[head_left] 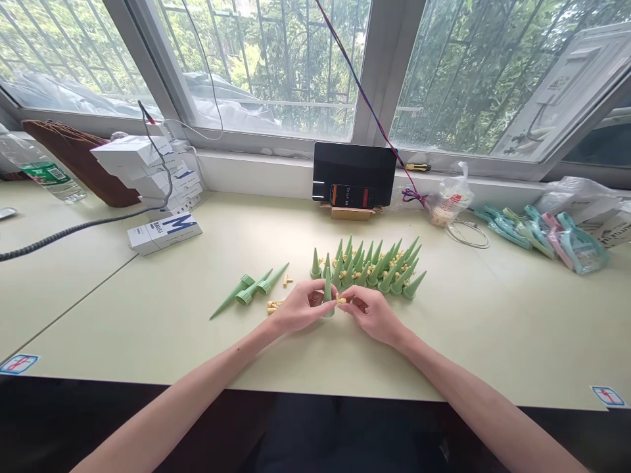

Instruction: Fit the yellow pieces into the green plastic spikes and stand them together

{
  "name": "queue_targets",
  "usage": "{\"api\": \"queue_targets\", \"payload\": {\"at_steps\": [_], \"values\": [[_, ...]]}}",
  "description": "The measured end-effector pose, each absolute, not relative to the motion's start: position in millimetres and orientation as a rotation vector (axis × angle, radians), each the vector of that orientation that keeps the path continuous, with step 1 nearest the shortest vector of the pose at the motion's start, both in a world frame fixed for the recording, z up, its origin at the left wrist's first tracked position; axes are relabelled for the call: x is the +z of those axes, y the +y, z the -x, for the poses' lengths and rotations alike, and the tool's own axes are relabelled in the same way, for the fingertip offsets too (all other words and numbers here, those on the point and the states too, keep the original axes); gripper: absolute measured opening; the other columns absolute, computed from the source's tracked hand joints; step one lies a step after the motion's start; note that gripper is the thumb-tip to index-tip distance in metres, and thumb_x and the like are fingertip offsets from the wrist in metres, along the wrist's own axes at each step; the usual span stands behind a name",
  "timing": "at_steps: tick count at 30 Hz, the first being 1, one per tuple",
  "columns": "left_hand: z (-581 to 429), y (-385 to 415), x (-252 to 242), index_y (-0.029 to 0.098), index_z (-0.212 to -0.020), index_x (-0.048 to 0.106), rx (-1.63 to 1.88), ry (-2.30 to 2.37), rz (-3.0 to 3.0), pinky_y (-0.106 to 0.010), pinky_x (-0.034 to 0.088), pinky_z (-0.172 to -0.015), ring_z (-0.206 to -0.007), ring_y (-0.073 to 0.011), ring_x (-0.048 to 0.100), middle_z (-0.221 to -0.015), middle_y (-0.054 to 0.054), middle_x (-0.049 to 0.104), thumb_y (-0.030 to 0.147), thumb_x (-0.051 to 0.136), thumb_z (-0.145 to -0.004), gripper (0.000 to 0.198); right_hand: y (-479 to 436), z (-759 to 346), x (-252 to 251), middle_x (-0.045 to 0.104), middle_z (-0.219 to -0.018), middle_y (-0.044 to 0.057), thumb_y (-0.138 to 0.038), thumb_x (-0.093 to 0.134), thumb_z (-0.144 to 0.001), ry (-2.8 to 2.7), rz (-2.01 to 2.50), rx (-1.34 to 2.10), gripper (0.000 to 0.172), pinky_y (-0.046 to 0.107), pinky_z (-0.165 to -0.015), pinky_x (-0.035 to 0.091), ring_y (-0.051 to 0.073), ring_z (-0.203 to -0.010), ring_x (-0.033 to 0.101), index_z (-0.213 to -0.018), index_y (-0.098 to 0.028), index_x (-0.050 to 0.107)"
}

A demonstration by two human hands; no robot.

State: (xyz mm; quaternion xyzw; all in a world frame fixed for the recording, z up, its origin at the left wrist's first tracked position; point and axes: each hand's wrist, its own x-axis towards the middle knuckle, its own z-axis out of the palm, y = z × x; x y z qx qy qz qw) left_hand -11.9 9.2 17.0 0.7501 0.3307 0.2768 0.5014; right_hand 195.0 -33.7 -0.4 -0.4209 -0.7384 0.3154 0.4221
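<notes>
My left hand (298, 306) is closed around a green plastic spike (328, 289), which stands point up on its wide base. Just to its right, my right hand (371, 314) pinches a small yellow T-shaped valve (340, 299) against the spike's side. Behind both hands, rows of similar green spikes (377, 266) stand upright, with yellow valves among them. Several loose spikes (252, 289) lie on their sides to the left. A single yellow valve (287, 280) rests near them, and a small pile of yellow valves (274, 307) is partly hidden by my left hand.
White boxes (167, 233) and a plastic bottle (54, 177) are at the left. Toward the window, a phone (351, 196) leans against a black screen (355, 164). A bagged cup (447, 200) and wrapped pastel tools (582, 243) lie at the right of the pale table (197, 355).
</notes>
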Motion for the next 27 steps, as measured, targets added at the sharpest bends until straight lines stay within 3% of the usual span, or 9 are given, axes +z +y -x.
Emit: {"api": "queue_targets", "payload": {"at_steps": [11,19,27], "values": [[12.2,8.8,16.3,0.016,-0.097,0.065,0.656,0.804,-1.911,-0.022,0.026,-0.05,-0.055,-0.0089,0.031,-0.058,0.007,0.033,0.032,0.062,-0.089,0.019,-33.5,-196.4,1.5,0.051,-0.064,-0.002,-0.03,0.054,-0.098,-1.939,1.045,0.743,0.023,0.026,-0.053,0.032,0.012,-0.056,0.038,-0.079,-0.018,0.06],[11.2,6.8,18.4,0.016,-0.097,0.066,0.653,0.781,-1.943,-0.022,0.032,-0.052,-0.057,-0.0095,0.035,-0.064,0.004,0.043,0.034,0.062,-0.089,0.02,-32.2,-198.0,-1.5,0.037,-0.06,-0.003,-0.036,0.04,-0.102,-2.037,1.035,0.713,0.041,0.027,-0.054,0.029,0.012,-0.055,0.033,-0.065,-0.02,0.041],[11.6,7.0,18.3,0.015,-0.095,0.066,0.661,0.755,-1.947,-0.022,0.031,-0.051,-0.055,-0.0088,0.035,-0.063,0.004,0.043,0.034,0.062,-0.089,0.02,-32.0,-197.4,-4.5,0.04,-0.058,-0.003,-0.034,0.038,-0.104,-2.032,1.034,0.773,0.042,0.026,-0.054,0.03,0.011,-0.053,0.037,-0.064,-0.02,0.041]]}}
